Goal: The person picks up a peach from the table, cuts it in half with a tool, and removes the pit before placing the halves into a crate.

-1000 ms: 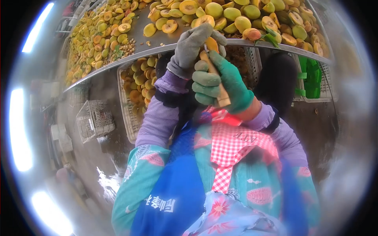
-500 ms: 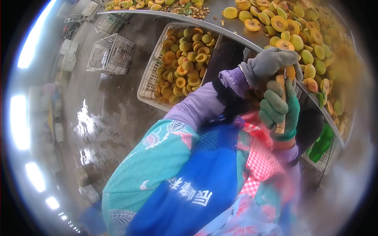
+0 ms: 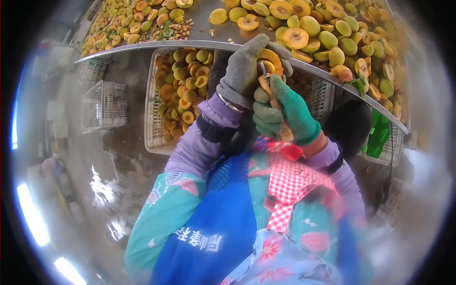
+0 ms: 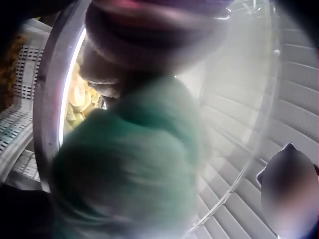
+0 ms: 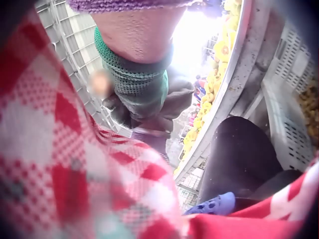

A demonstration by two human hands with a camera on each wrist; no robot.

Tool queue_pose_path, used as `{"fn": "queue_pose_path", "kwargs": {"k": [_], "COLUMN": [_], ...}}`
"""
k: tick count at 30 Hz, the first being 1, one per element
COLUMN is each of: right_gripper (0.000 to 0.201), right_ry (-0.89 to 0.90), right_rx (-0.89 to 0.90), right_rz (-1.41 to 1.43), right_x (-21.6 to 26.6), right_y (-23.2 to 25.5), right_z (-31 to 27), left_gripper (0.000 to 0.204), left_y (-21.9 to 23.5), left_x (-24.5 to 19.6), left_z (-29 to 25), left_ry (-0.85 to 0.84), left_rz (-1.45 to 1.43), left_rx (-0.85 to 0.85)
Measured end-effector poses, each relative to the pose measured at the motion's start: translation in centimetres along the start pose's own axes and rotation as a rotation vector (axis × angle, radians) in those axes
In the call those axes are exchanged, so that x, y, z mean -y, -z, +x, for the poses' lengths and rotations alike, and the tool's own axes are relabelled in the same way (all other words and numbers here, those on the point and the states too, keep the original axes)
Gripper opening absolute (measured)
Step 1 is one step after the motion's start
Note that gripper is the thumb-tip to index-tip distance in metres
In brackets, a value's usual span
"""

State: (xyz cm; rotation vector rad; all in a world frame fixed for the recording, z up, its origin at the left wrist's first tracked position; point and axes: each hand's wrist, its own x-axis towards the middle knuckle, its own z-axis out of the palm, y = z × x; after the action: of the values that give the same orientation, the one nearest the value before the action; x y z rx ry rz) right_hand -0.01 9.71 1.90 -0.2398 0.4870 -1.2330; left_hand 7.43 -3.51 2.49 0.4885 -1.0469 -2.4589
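In the head view my left hand point(image 3: 243, 69), in a grey glove, grips an orange-fleshed cut fruit point(image 3: 271, 58) just off the table's edge. My right hand point(image 3: 290, 110), in a green glove, has its fingers curled round the wooden handle point(image 3: 274, 99) of a small tool, whose metal tip meets the fruit. The left wrist view is blurred; the green glove point(image 4: 129, 164) fills much of it and hides the fruit. The right wrist view shows the green glove point(image 5: 139, 89) close up, with part of the grey glove point(image 5: 179, 94) behind it; tool and fruit are hidden there.
A metal table point(image 3: 209, 43) bears heaps of whole and halved yellow fruit point(image 3: 311, 26), with pits point(image 3: 178, 31) between heaps. Below it stand a white crate point(image 3: 151, 109) of fruit halves and, at right, a crate with a green object point(image 3: 378, 135). An empty crate point(image 3: 107, 107) is farther left.
The head view swung left and then back, shifting everything in the picture. Both hands keep their grips on fruit and tool; the fruit's cut face shows more openly now.
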Motion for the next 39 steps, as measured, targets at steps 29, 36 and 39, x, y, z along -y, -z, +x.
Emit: {"fn": "queue_pose_path", "kwargs": {"k": [29,36,39], "right_gripper": [0.041,0.036,0.041], "right_ry": [0.832,0.633,0.773], "right_rx": [-0.765,-0.763,-0.788], "right_rz": [-1.269,-1.150,-1.140], "right_x": [1.7,0.4,-0.1], "right_y": [3.7,4.6,4.8], "right_z": [4.6,2.5,2.4], "left_gripper": [0.037,0.037,0.041], "left_y": [6.0,0.3,-0.8], "left_x": [-2.9,2.3,3.1], "left_z": [6.9,3.1,3.6], "left_ry": [-0.287,-0.663,-0.432], "left_rz": [1.060,1.238,0.703], "left_rx": [0.040,-0.010,-0.096]}}
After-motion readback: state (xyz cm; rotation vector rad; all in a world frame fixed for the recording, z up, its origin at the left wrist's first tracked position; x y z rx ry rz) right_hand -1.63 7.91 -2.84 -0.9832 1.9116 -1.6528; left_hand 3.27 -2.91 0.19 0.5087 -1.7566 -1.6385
